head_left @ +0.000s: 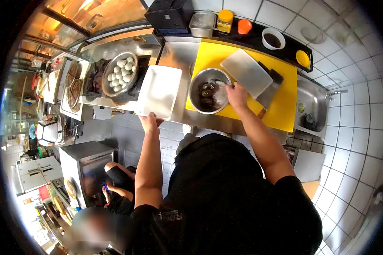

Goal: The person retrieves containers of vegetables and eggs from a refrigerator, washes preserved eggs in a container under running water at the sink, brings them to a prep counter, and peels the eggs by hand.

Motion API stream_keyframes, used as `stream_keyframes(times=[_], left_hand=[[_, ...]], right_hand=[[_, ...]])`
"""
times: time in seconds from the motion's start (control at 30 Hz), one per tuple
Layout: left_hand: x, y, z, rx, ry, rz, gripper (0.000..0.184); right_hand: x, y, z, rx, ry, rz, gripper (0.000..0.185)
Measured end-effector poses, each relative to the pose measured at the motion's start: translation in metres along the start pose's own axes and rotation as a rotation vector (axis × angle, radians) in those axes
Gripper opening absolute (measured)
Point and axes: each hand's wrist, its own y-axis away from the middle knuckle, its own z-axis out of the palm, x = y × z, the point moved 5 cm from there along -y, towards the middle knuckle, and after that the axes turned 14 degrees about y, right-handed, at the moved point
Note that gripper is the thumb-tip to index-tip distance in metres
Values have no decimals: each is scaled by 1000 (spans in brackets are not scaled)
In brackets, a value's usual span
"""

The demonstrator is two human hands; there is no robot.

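My left hand (150,123) grips the near edge of a white rectangular tray (161,91), which looks bare inside. At the right rim of a round steel bowl (195,98) is my right hand (237,94), its fingers closed; what it holds is hard to make out, perhaps the rim or a clear thing inside. Dark brown, shiny round pieces (207,92) lie in the bowl. The bowl rests on the left part of a yellow board (281,111). A translucent lid or tray (247,73) and a cleaver (269,94) lie to its right.
Left on the stove stands a steel bowl (106,80) of white eggs. A black shelf (259,42) behind carries jars and a bowl of dark liquid (271,39). The sink (323,102) is at right. Another person (119,193) sits low at left, near a steel cabinet (87,149).
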Motion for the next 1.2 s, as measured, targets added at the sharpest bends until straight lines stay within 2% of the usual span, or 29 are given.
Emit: stream_keyframes(times=[0.1, 0.13, 0.23, 0.37, 0.5, 0.53, 0.67, 0.9, 1.0, 1.13, 1.2], left_hand=[[-9, -33, -4, -36, -64, -77, 63], [-11, -42, -2, -83, -29, -31, 61], [0, -53, 8, -161, -50, -91, 59], [25, -67, 23, -205, -79, -169, 63], [27, -102, 20, -301, -45, -141, 64], [25, -111, 19, -320, -15, -106, 66], [33, -120, 19, -362, -80, -180, 67], [51, -118, 19, -380, -53, -290, 63], [52, -120, 13, -396, -64, -306, 64], [46, -126, 7, -441, -46, -263, 63], [39, -130, 4, -446, 32, -335, 66]], right_hand=[[-36, -17, -22, -8, -12, -7, 35], [-50, -20, -31, -14, -40, 26, 33], [-100, -33, -52, -38, -65, 33, 33], [-174, -45, -42, 156, 225, -217, 25], [-236, -40, -17, 417, 235, -478, 19], [-243, -43, -7, 312, 296, -411, 22], [-290, -33, 7, 382, 311, -524, 18], [-321, -24, 31, 464, 374, -714, 11], [-323, -22, 27, 510, 420, -714, 12], [-303, -19, 5, 522, 394, -586, 10], [-281, -17, -11, 531, 434, -456, 9]])
